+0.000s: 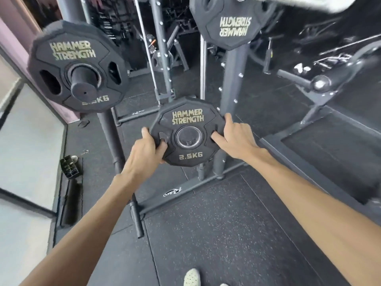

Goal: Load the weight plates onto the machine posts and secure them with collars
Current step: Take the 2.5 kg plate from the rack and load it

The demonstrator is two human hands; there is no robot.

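- Standing on speckled rubber floor (206,234), one shoe (191,277) at the bottom edge.
- Gripping the 2.5 kg plate (186,120) by both sides: left hand (147,150) curled round the left rim and into a grip slot, right hand (234,135) clamped likewise on the right.
- Held in the air before the machine's uprights, on no post yet.
- Rigid, rubber-coated, light for a plate; best taken by rim and slots, keeping the centre hole clear.
- Lying on the floor at left, possibly a collar (69,166); too blurred to be sure.
- Already seated on the left post (84,83), a second plate (61,58), no collar visible.
- Farther up right, a third plate (231,27).
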